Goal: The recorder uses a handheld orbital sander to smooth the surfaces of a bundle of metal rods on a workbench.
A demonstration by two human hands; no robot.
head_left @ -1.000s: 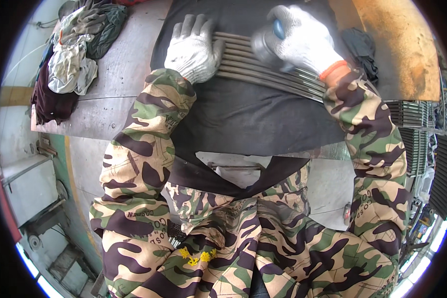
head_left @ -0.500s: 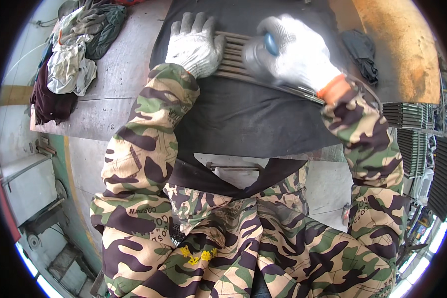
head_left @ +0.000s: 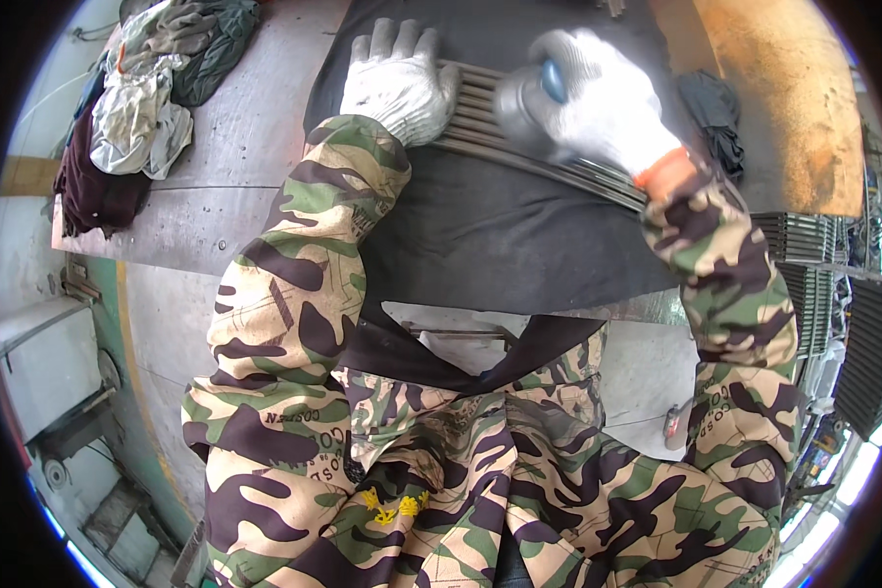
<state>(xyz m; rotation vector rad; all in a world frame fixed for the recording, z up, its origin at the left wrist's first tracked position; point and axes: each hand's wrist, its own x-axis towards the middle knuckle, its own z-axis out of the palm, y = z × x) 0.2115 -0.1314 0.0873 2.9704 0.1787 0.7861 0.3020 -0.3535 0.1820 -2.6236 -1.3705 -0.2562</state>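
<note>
White knit gloves (head_left: 387, 98), two. Lays left hand (head_left: 399, 90) flat, fingers extended, over left ends of slim grey metal rods (head_left: 476, 104), at least five, side by side on one black cloth (head_left: 519, 250). Grips one blurred, blue-and-grey rounded tool (head_left: 520, 106) in right hand (head_left: 600, 100), over rods.

Rods (head_left: 472, 116) lie side by side on a cloth (head_left: 519, 235) spread over the table (head_left: 235, 176). The left hand (head_left: 399, 88) rests at their left end; the right hand (head_left: 603, 98), with a tool (head_left: 521, 110) in it, is over their middle. A heap of rags (head_left: 137, 127) lies left, a crumpled rag (head_left: 711, 113) right.
</note>
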